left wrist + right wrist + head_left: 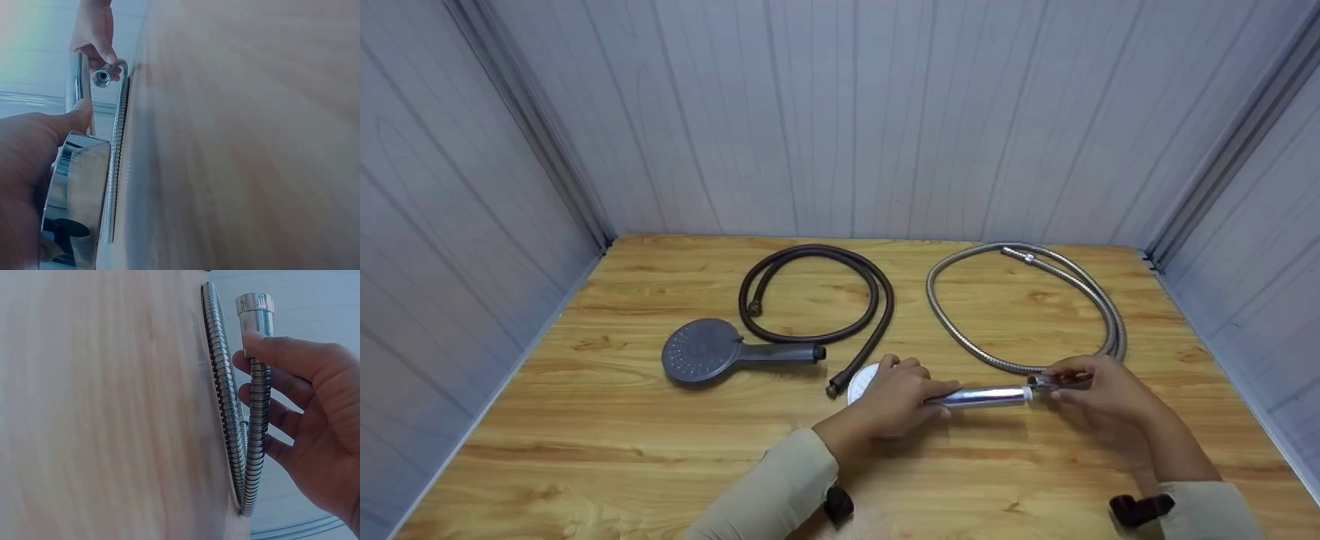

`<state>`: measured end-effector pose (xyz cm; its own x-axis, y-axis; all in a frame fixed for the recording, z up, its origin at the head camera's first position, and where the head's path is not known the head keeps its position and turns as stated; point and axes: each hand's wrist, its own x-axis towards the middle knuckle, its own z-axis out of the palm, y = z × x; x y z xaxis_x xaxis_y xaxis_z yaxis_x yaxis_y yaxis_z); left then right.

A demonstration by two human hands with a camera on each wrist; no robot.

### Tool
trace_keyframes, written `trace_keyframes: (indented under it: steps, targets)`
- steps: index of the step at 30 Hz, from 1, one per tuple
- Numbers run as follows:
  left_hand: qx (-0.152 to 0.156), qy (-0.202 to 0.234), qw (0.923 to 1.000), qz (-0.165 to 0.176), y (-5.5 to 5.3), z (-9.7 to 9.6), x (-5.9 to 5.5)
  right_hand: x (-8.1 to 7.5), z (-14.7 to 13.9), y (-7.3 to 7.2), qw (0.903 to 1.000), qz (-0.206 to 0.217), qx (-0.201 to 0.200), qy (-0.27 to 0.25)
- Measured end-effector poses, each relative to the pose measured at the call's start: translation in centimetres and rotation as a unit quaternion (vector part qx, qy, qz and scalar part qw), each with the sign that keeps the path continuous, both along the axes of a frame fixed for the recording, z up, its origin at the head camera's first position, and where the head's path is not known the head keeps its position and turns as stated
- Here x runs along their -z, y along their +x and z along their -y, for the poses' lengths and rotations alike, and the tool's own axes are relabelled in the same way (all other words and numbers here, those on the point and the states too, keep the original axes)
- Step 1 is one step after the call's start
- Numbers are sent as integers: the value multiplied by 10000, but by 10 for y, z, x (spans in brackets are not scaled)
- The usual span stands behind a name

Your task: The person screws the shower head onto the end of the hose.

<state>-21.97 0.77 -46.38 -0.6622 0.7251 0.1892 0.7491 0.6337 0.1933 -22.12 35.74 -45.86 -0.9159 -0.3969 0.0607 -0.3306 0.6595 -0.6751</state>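
My left hand [896, 401] grips a chrome shower head [986, 397] near its neck, the handle pointing right. Part of its white spray face [861, 381] shows beside the hand. In the left wrist view the thumb lies along the shiny handle [78, 84], above the mirror-like back of the head [84, 191]. My right hand [1102, 390] pinches the end fitting [256, 318] of a silver metal shower hose [952, 326], thumb on one side and fingers behind. In the head view the fitting's open end is right by the handle's white threaded tip [1028, 394].
A dark grey shower head [701, 351] lies on the wooden table [607, 450] to the left. Behind it a black shower hose [810, 337] is coiled, one end near my left hand. The silver hose's other end [1016, 253] lies at the back right. Panelled walls [825, 112] enclose the table.
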Motion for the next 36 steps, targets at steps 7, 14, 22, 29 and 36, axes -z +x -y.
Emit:
trace_keyframes:
  steps: [7,14,22,29,36]
  targets:
    - [-103,-2,9999,97,-3,3,-1,-1,3,0,9998,-150,97,82]
    - [-165,-76,9997,148,-4,5,-1,-4,7,1,9998,-168,-92,54]
    - [-236,-163,9996,43,-6,4,-3,-3,10,1,9990,-228,-374,-60]
    - [-242,-366,9990,-49,-7,2,-1,-3,13,1,9987,-207,-469,-3]
    - [-295,-461,9985,6,-8,1,-2,-5,16,1,9983,-163,-558,-40]
